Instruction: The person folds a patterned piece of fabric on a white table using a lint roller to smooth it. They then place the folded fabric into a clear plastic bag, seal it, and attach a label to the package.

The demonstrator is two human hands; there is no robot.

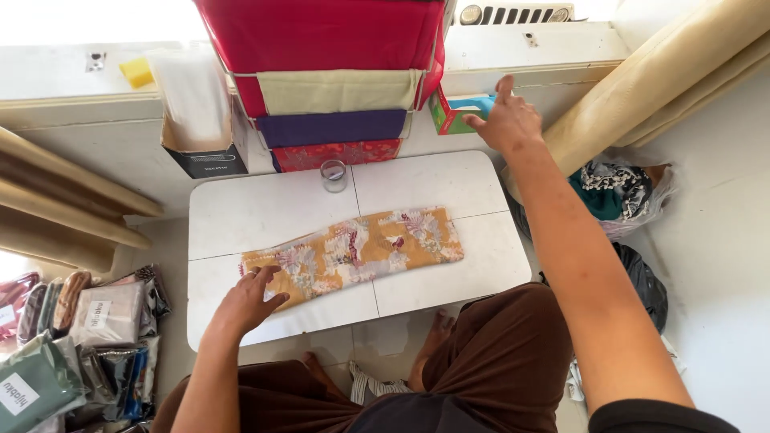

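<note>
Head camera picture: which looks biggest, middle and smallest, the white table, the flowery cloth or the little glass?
1. White table, the biggest by far.
2. Flowery cloth, lying flat across the table, with the left hand on its end.
3. Little glass, the smallest, at the table's far edge.
The right hand reaches past the table.

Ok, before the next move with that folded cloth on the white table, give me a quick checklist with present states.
1. Left hand on the cloth: ok, fingertips rest on its left end.
2. Cloth flat on the table: ok, lying folded lengthwise, slightly slanted.
3. Right hand free: ok, open, reaching toward the green box on the ledge, holding nothing.
4. Right hand touching the box: cannot tell.
5. Glass apart from the cloth: ok, upright near the table's far edge.
6. Cloth's right end held: not ok, nothing rests on it.
</note>
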